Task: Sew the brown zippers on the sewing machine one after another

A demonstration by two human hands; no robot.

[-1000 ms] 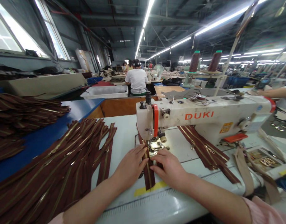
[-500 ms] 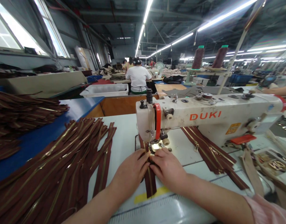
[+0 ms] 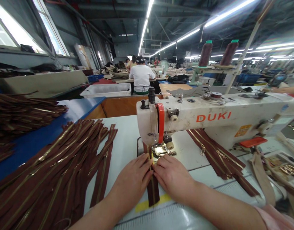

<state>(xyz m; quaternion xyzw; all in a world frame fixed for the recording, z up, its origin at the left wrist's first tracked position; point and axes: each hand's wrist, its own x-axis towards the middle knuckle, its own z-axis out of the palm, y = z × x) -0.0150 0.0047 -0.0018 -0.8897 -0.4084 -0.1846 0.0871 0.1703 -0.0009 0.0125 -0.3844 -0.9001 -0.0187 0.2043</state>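
A brown zipper strip (image 3: 153, 191) runs under the needle area of a white sewing machine (image 3: 185, 111) marked DUKI, its near end lying flat on the table. My left hand (image 3: 134, 174) pinches the strip's left side just in front of the presser foot (image 3: 150, 149). From the right, my right hand (image 3: 170, 174) has its fingers closed on the strip's other edge. The fingertips of both hands nearly meet over it. A bit of yellow shows between them by the foot; what it is I cannot make out.
Many brown zippers (image 3: 53, 169) are heaped at left, with another pile (image 3: 22, 111) on the blue table. More zippers with pulls (image 3: 218, 156) lie behind the needle. At right is a tray of metal parts (image 3: 286, 166). A person in white (image 3: 141, 76) sits ahead.
The view has shifted slightly. Both hands stay at the zipper strip in front of the presser foot, with only a small move of the fingers.
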